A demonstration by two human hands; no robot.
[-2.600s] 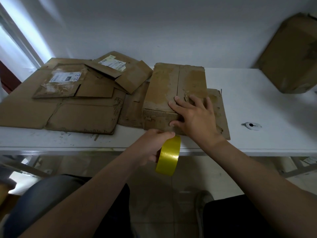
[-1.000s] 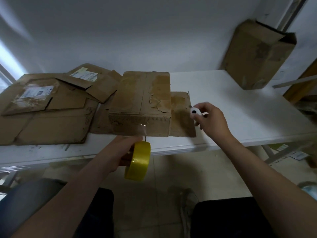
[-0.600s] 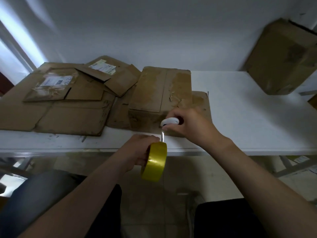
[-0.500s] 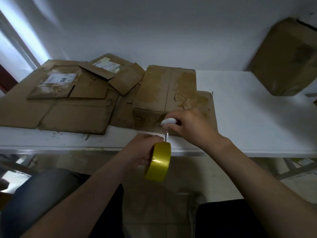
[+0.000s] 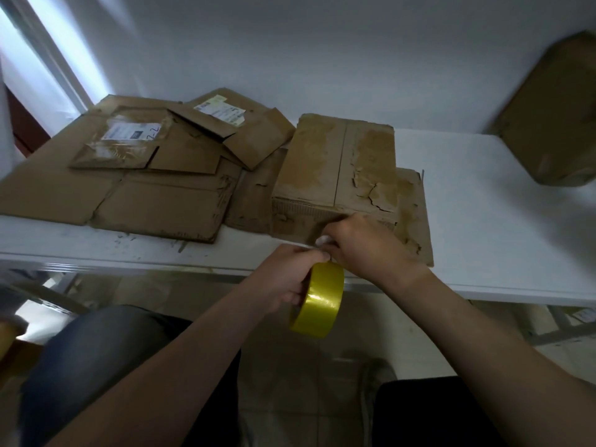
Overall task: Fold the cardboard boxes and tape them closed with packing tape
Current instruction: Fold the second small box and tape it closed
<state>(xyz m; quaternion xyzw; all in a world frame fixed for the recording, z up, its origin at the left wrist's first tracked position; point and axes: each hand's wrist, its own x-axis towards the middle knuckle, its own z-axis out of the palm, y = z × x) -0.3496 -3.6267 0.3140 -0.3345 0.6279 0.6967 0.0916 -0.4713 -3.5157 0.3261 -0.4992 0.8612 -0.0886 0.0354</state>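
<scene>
A folded brown cardboard box [image 5: 335, 166] with its top flaps closed sits near the front edge of the white table [image 5: 483, 221]. My left hand [image 5: 283, 279] grips a yellow roll of packing tape [image 5: 319, 300] just below the table edge. My right hand [image 5: 364, 246] holds a small white cutter [image 5: 322, 241] right above the roll, against the box's front face. A stretch of tape between roll and box is hard to make out.
Several flattened cardboard boxes [image 5: 135, 175] with shipping labels lie stacked on the table's left half. Another assembled brown box [image 5: 554, 114] stands at the far right against the wall. My knees are under the table edge.
My right hand left the box top, picked up the small white cutter from the table at the right, and brought it to the tape above the roll. My left hand kept holding the roll.
</scene>
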